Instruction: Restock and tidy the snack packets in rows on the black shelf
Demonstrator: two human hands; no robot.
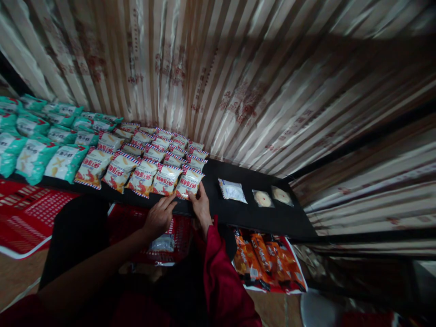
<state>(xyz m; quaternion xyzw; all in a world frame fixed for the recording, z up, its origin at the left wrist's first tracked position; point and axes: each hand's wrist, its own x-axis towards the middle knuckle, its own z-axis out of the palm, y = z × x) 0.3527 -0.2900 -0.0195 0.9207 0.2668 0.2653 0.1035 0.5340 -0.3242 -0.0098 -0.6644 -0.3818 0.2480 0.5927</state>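
Observation:
At the right end of the front row on the black shelf sits a snack bag with a striped top edge, orange and white with red lettering. My right hand holds its lower right side, thumb on the front and fingers along the edge. My left hand reaches to the bag's lower left corner, its fingers stretched out and fingertips at the bottom edge. Matching snack bags stand in rows to the left. Beyond them are rows of teal and white snack bags.
Right of my hands lie a white packet and two clear-wrapped round items. Below the shelf are a red basket, orange packages in another basket, and a red basket at left. A pleated patterned curtain hangs behind.

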